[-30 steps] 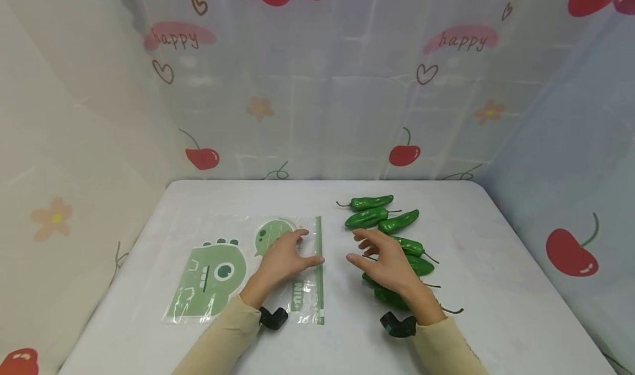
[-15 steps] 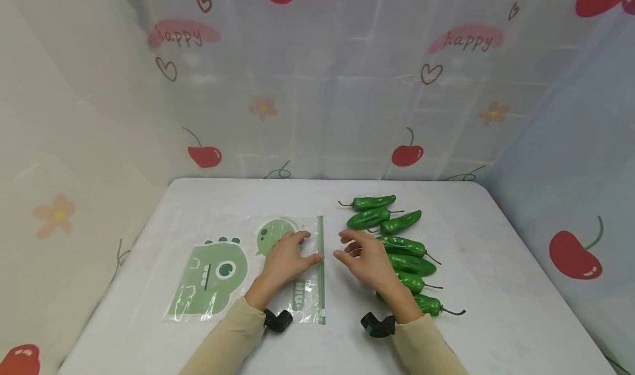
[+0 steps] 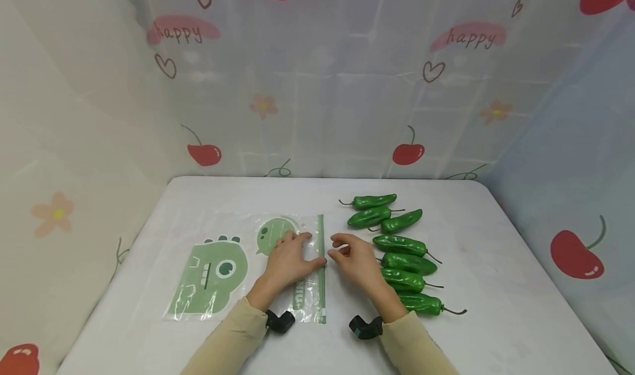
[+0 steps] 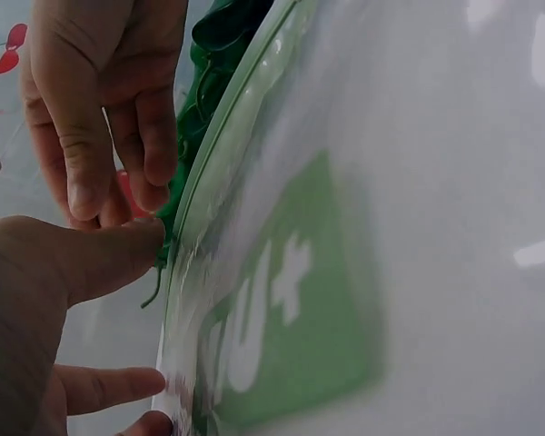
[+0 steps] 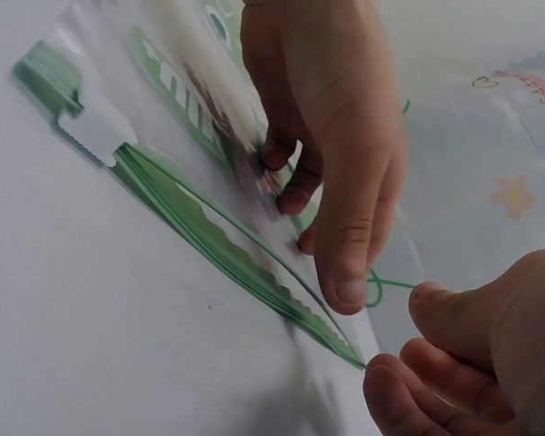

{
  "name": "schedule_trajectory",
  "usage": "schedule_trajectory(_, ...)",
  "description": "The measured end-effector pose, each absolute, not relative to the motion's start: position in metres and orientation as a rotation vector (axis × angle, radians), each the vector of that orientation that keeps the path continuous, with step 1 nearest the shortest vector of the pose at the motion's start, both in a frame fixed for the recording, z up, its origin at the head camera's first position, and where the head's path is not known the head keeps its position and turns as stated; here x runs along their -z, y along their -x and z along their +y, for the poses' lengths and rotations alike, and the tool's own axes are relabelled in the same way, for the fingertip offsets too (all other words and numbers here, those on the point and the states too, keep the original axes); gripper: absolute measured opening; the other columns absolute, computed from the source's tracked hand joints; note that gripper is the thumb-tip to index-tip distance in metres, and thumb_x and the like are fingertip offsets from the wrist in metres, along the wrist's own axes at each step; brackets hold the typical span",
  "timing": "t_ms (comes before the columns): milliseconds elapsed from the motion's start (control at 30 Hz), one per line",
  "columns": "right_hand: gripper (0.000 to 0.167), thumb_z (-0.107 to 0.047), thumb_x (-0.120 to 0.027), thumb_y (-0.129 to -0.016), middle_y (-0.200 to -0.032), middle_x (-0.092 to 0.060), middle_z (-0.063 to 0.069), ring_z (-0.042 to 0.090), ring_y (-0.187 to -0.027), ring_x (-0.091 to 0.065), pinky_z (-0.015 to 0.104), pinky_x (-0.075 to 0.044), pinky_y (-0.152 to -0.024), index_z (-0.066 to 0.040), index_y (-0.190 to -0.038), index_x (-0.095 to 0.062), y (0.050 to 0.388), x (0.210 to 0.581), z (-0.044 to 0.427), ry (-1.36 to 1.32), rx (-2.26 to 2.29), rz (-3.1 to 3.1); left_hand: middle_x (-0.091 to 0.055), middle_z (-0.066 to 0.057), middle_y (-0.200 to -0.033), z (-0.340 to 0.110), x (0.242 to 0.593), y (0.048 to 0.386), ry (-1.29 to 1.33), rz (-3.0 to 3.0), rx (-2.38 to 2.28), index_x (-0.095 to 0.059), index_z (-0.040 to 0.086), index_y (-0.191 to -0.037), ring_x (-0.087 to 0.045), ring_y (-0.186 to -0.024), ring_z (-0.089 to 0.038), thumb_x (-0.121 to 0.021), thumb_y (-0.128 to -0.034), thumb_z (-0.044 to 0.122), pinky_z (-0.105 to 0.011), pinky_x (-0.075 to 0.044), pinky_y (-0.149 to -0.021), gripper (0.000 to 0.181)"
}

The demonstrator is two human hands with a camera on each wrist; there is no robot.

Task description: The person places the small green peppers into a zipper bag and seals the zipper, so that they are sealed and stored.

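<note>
A clear zip bag (image 3: 310, 311) with green cartoon prints lies flat on the white table. Its green zip strip (image 3: 321, 287) faces right, and the white slider (image 5: 100, 132) sits at the near end. The strip's two edges part slightly in the right wrist view. My left hand (image 3: 289, 259) rests on the bag, fingertips on the film and thumb at the strip, thumb and fingers apart. Just right of the strip is my right hand (image 3: 358, 262), thumb and fingers slightly apart, fingertips (image 5: 386, 381) close to the strip's far end. Whether they touch it, I cannot tell.
Several green peppers (image 3: 405, 263) lie in a column to the right, the nearer ones partly behind my right forearm. A patterned curtain (image 3: 327, 88) closes off the table's back and sides. Each wrist carries a small black camera (image 3: 280, 321).
My right hand has moved left from above the peppers to the bag's zip strip, uncovering more peppers. The left hand stays nearly in place on the bag.
</note>
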State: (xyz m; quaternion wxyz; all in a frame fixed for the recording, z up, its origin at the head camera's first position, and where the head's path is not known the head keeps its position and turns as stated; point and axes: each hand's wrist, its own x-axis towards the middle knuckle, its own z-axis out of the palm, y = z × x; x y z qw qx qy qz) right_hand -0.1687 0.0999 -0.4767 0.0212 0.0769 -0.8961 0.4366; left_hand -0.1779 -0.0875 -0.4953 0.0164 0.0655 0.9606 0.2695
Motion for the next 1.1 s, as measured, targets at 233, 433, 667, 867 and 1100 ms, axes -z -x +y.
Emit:
schedule_trajectory(233, 0.029, -0.003, -0.074, -0.092, -0.104, -0.076, 0.009, 0.024, -0.093, -0.075, 0.038, -0.061, -0.078, -0.005, -0.121, -0.073, 0.170, 0.485, 0.092, -0.294, -1.297, -2.775, -0.052, -0.014, -0.117, -0.084, 0.499, 0.177, -0.206, 3.022, -0.691, -0.052, 0.016, -0.149, -0.047, -0.096, -0.029, -0.075, -0.0730, 0.077, -0.040, -0.044, -0.082, 0.100)
schedule_trajectory(433, 0.028, -0.001, -0.071, -0.093, -0.105, -0.076, 0.010, 0.024, -0.094, -0.075, 0.036, -0.061, -0.076, -0.004, -0.121, -0.073, 0.172, 0.488, 0.087, -0.278, -1.303, -2.793, -0.050, -0.015, -0.118, -0.081, 0.501, 0.176, -0.212, 3.042, -0.681, -0.050, 0.014, -0.151, -0.044, -0.096, -0.030, -0.075, -0.0741, 0.073, -0.042, -0.041, -0.083, 0.100)
schedule_trajectory(667, 0.028, -0.001, -0.069, -0.095, -0.106, -0.076, 0.011, 0.025, -0.096, -0.075, 0.037, -0.060, -0.077, -0.004, -0.122, -0.072, 0.173, 0.489, 0.084, -0.244, -1.327, -2.803, -0.049, -0.017, -0.124, -0.075, 0.502, 0.174, -0.188, 3.037, -0.679, -0.044, 0.013, -0.154, -0.044, -0.101, -0.032, -0.075, -0.0710, 0.069, -0.043, -0.038, -0.081, 0.105)
schedule_trajectory(867, 0.027, -0.002, -0.068, -0.095, -0.106, -0.076, 0.010, 0.025, -0.097, -0.075, 0.037, -0.060, -0.078, -0.004, -0.122, -0.072, 0.174, 0.492, 0.082, -0.227, -1.309, -2.814, -0.049, -0.017, -0.127, -0.073, 0.501, 0.173, -0.158, 3.023, -0.724, -0.045, 0.013, -0.154, -0.043, -0.101, -0.032, -0.076, -0.0737, 0.056, -0.041, -0.035, -0.079, 0.096)
schedule_trajectory(1100, 0.026, -0.002, -0.070, -0.094, -0.103, -0.076, 0.008, 0.021, -0.092, -0.074, 0.036, -0.060, -0.077, -0.005, -0.119, -0.074, 0.176, 0.496, 0.083, -0.220, -1.284, -2.793, -0.051, -0.017, -0.126, -0.077, 0.501, 0.175, -0.178, 2.986, -0.806, -0.051, 0.013, -0.149, -0.045, -0.104, -0.033, -0.077, -0.0752, 0.046, -0.046, -0.037, -0.082, 0.085)
